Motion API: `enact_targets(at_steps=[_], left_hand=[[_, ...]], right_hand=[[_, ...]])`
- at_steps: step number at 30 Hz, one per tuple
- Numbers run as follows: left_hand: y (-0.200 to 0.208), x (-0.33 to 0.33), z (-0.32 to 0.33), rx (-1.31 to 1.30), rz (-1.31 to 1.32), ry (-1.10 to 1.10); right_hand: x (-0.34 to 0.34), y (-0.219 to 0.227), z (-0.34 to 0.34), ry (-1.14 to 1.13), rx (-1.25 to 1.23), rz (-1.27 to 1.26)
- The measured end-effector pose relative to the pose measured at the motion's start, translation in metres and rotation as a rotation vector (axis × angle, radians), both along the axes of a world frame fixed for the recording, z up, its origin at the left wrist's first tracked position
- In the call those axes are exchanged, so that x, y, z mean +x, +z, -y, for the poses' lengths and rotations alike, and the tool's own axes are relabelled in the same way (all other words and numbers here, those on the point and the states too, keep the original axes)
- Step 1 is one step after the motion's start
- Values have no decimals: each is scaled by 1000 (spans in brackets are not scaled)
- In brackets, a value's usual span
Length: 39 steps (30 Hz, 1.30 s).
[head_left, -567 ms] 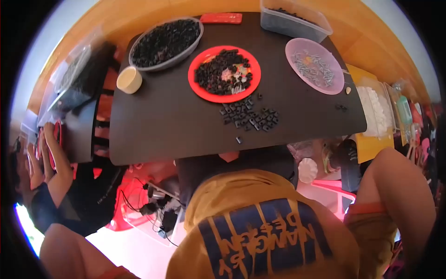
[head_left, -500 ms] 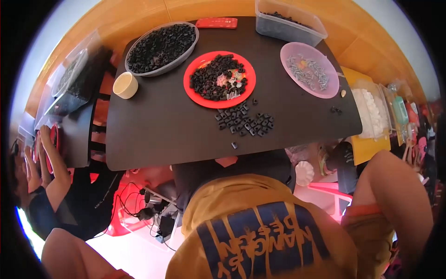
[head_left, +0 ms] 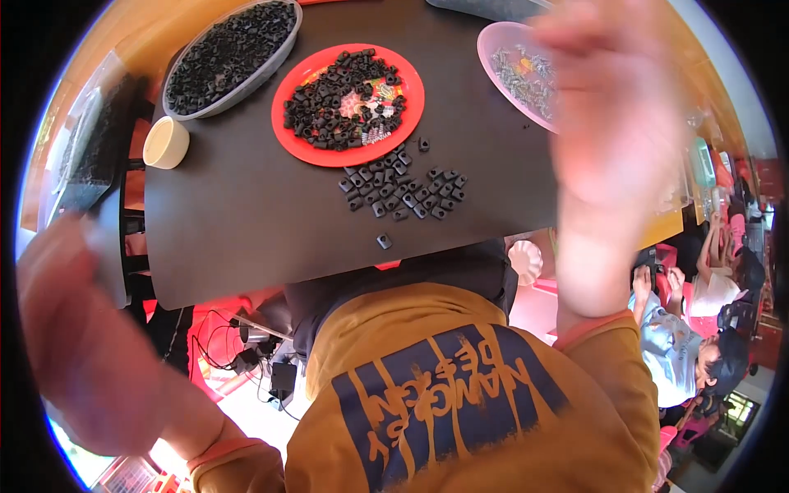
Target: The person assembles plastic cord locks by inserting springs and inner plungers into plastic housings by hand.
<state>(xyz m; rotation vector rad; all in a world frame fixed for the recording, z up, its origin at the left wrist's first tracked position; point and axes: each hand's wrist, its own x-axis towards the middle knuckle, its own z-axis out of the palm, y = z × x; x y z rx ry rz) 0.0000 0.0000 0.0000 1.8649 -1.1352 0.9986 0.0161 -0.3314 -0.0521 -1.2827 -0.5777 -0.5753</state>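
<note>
My left hand (head_left: 94, 329) is raised off the left side of the dark table, smeared by motion; its fingers cannot be made out. My right hand (head_left: 612, 115) is lifted over the table's right side, blurred too, and hides part of a pink dish (head_left: 491, 41) with small metal springs (head_left: 522, 82). Neither hand visibly holds anything. Mid-table, a red plate (head_left: 415, 90) carries many small black plastic pieces and a few springs. In front of it lies a loose cluster of black pieces (head_left: 403, 193), with a single black piece (head_left: 384, 241) nearer the edge.
An oval clear tub (head_left: 292, 41) full of black pieces stands at the back left, beside a beige cup (head_left: 167, 142). A grey container (head_left: 493, 8) is partly cut off at the back. Cables (head_left: 218, 345) hang below the table. A person (head_left: 670, 353) sits at the right.
Both hands have come up into view, left and right. The view has shifted, so the table sits higher and further left. The black pieces look unmoved on the table.
</note>
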Motion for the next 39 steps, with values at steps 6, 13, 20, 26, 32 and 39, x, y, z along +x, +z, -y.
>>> enact_targets(at_steps=[6, 13, 20, 26, 32, 39], left_hand=[[-80, 58, 23, 296, -507, 9], [-102, 114, 44, 424, -484, 22], [-139, 157, 57, 609, -356, 67], [-144, 154, 55, 637, -445, 88], [-147, 148, 63, 646, -450, 99], [-154, 149, 60, 487, -655, 19]], right_hand=[[60, -60, -52, 60, 240, -564], [92, -92, -47, -66, 158, -574], [100, -112, -46, -72, -3, -617], [96, -115, -52, -108, -62, -648], [91, -111, -55, -103, -15, -657], [88, -108, -52, -42, 33, -690]])
